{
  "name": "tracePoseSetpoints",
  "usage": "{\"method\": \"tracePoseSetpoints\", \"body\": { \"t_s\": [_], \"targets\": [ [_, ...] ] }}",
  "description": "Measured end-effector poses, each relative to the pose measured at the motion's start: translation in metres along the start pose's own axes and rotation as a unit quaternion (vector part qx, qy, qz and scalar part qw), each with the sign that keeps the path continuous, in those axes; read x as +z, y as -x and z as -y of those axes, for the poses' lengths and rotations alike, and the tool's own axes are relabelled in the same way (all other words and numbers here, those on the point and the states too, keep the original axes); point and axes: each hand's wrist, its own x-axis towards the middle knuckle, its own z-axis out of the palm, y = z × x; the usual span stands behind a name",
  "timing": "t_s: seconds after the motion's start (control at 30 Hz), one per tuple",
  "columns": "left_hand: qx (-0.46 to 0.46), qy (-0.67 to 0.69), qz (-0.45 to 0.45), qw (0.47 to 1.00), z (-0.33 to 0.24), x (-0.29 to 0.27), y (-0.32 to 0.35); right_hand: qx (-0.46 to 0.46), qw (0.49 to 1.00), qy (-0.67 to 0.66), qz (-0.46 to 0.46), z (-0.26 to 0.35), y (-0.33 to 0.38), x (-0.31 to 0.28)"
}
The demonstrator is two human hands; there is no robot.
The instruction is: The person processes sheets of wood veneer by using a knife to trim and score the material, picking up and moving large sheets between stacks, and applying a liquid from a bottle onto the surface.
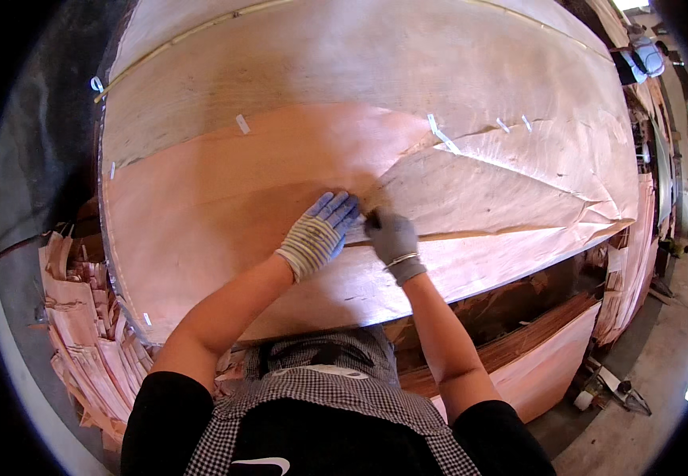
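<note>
A wide stack of thin wood veneer sheets [201,198] spreads out in front of me. My left hand [320,236], in a striped glove with blue fingers, lies flat on the reddish top sheet with its fingers stretched out. Just right of it, my right hand [394,240] in a grey glove is curled at the sheet's seam. Motion smears its fingertips, and I cannot make out what they hold. A dark split [487,233] runs rightward from that hand. Short white tape strips [445,141] stick to the seam beyond, where the veneer on the right is wrinkled.
Broken veneer pieces [90,317] are heaped at the left, below the stack's edge. Another veneer stack [530,369] stands low at my right. A thin yellow strip [173,41] lies along the far side. Another person [645,59] is at the far right.
</note>
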Motion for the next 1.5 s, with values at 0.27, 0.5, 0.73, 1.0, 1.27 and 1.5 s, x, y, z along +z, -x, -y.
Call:
{"method": "tracePoseSetpoints", "body": {
  "t_s": [0.27, 0.5, 0.73, 1.0, 1.27, 1.5],
  "targets": [
    [-0.18, 0.071, -0.13, 0.972, 0.058, -0.039, -0.031, 0.213, 0.916, -0.327, 0.088, 0.038, -0.13, -0.047],
    [-0.154, -0.116, -0.075, 0.978, 0.139, -0.025, -0.09, 0.185, 0.979, -0.084, -0.012, 0.027, -0.217, 0.027],
    [-0.162, 0.039, -0.039, 0.985, 0.145, -0.085, -0.079, 0.207, 0.977, -0.026, 0.051, 0.001, -0.136, -0.033],
    [-0.34, -0.006, -0.185, 0.922, 0.219, -0.097, 0.25, 0.408, 0.872, -0.247, -0.104, 0.011, 0.216, 0.073],
    [-0.67, 0.267, -0.114, 0.683, 0.216, -0.051, 0.543, 0.263, 0.9, -0.314, 0.148, 0.195, 0.257, 0.124],
    [-0.684, 0.481, -0.128, 0.533, 0.182, -0.061, 0.516, 0.194, 0.952, -0.212, 0.103, 0.276, 0.268, 0.13]
  ]
}}
